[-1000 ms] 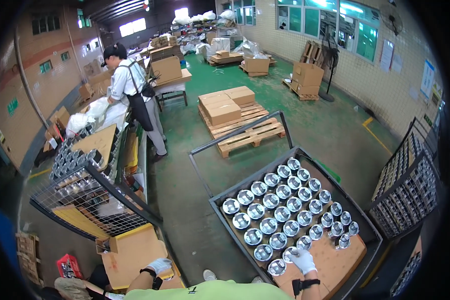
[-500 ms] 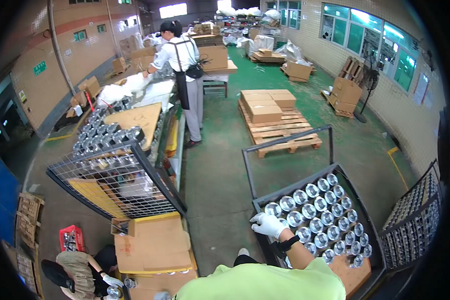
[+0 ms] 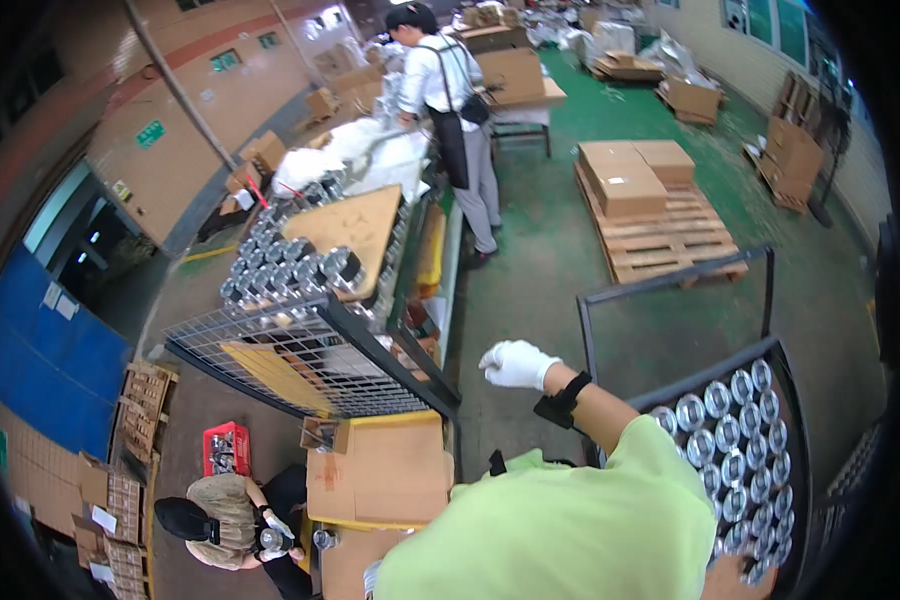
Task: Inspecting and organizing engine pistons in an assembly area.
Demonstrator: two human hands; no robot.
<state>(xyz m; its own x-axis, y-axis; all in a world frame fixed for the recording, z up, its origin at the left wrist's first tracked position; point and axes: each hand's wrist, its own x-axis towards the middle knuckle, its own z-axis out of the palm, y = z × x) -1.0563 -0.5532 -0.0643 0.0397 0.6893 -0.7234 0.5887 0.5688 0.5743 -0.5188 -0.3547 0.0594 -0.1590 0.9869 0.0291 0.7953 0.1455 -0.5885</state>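
Head view: white-gloved R hand (image 3: pixel 515 365) out over grey-green floor (image 3: pixel 515 300), L hand (image 3: pixel 372 578) mostly hidden behind shirt
R fingers part-curled, can't tell if pressed tog. or pinching sth; L grip can't tell either; rows of round silver metal parts (image 3: pixel 727 433) in dark metal-framed cart (image 3: pixel 710 371), R of R hand & nearer body, well apart; dark-framed wire-mesh panel (image 3: pixel 390 353) to its L, flat brown cardboard sheet (image 3: pixel 380 475) lower L
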